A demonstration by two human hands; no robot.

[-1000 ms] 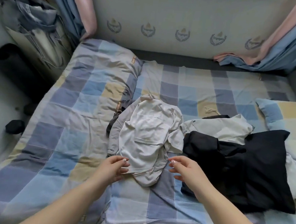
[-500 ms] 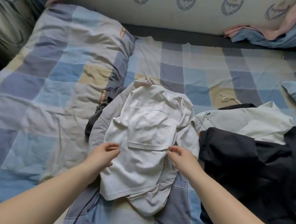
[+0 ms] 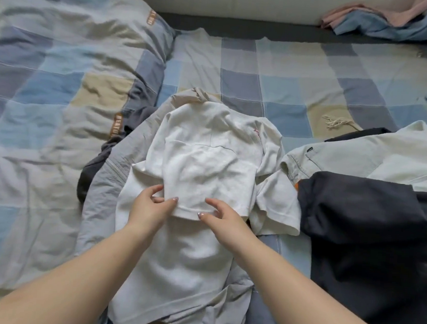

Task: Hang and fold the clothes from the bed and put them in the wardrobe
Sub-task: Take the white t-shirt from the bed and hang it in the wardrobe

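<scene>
My left hand (image 3: 151, 208) and right hand (image 3: 225, 219) each pinch the folded hem of the white shirt (image 3: 204, 166), mid-bed (image 3: 276, 72), atop a grey garment (image 3: 107, 187). Rumpled duvet (image 3: 49, 74) lies left; dark clothes (image 3: 370, 223) crowd the right.

Crumpled white T-shirt (image 3: 206, 176) atop grey garment (image 3: 103, 204), mid-bed (image 3: 264, 74), beside dark clothing (image 3: 369, 236).
</scene>
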